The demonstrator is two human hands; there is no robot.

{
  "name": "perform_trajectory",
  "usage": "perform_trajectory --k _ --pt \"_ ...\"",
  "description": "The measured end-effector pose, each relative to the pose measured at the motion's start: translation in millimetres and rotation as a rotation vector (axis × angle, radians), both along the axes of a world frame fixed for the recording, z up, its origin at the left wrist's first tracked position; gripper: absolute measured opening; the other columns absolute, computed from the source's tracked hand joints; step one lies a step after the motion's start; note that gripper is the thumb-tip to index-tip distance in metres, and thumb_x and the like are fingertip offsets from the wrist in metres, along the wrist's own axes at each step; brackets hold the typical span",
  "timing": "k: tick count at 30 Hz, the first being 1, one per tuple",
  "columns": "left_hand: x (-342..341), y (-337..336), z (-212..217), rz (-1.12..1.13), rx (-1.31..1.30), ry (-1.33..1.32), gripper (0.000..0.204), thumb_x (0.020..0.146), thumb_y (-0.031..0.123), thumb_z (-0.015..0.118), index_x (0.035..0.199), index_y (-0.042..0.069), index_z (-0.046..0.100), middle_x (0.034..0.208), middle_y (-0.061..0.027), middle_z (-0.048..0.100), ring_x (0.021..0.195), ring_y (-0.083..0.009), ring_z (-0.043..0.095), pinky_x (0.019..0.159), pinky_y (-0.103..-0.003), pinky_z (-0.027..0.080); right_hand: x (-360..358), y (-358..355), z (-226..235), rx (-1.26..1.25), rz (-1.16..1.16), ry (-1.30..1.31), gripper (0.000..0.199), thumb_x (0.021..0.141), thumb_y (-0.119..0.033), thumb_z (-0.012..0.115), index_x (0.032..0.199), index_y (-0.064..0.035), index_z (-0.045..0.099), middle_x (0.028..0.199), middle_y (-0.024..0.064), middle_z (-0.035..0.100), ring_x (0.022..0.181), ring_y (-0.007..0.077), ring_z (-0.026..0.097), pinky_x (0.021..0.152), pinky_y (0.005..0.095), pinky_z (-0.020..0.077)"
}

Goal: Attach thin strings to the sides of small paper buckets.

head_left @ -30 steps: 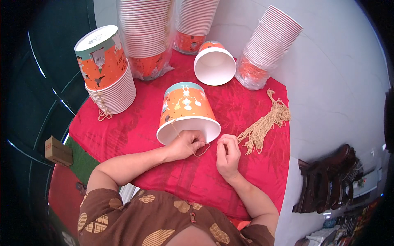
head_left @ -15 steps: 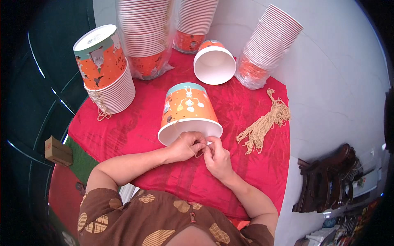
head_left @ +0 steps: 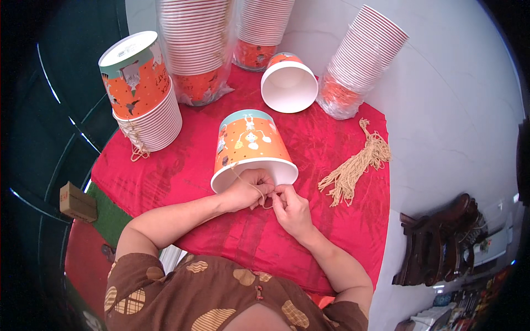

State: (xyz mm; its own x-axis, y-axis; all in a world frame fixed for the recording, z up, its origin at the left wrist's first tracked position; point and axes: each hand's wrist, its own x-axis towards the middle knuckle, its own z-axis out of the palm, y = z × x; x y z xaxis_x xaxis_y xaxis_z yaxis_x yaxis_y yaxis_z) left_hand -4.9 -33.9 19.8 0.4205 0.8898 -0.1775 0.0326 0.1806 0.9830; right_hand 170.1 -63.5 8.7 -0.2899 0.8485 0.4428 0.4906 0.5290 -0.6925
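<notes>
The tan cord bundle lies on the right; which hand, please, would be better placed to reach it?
Probably the right hand, which is nearer the cord bundle; the left hand is farther away, by the mouth of the orange bucket.

Dark lettering on the upturned orange bucket, small print on its base

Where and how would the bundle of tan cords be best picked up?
Probably across the thick body of the cord bundle, toward its far end, with the right hand coming down from above: the strands gather there, while the near ends fan out loosely on the red cloth and could slip away. It lies flat, uncovered.
</notes>
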Motion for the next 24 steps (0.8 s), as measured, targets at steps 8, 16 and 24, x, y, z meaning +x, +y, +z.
perform_trajectory --k 8,16,24 --pt "1.3 -0.1 1.5 -0.011 0.003 0.015 0.019 0.097 0.014 0.052 0.084 0.002 0.058 0.062 -0.0048 0.055 0.045 -0.0097 0.049 0.038 -0.024 0.038 0.1 3.6 -7.1 0.028 -0.040 0.066 0.008 0.085 -0.003 0.066 0.088 -0.0012 0.059 0.070 0.0164 0.063 0.060 0.0282 0.067 0.049 0.0365 0.0489" --pt "-0.9 -1.1 12.2 -0.009 -0.027 0.043 0.022 0.097 0.018 0.052 0.084 0.002 0.060 0.061 -0.0038 0.055 0.045 -0.0094 0.047 0.039 -0.024 0.036 0.9 3.9 -6.3 0.018 -0.047 0.097 0.007 0.085 -0.002 0.065 0.084 -0.0010 0.059 0.070 0.0156 0.063 0.060 0.0281 0.066 0.050 0.0358 0.0481" --pt "-3.6 3.2 -15.1 0.114 0.443 0.222 0.011 0.088 0.006 0.059 0.096 -0.001 0.061 0.098 -0.0135 0.062 0.083 -0.0245 0.062 0.073 -0.035 0.050 -0.2 3.6 -5.4 0.028 -0.053 0.064 0.008 0.084 -0.001 0.065 0.083 -0.0012 0.057 0.069 0.0156 0.062 0.058 0.0282 0.065 0.049 0.0366 0.0474"
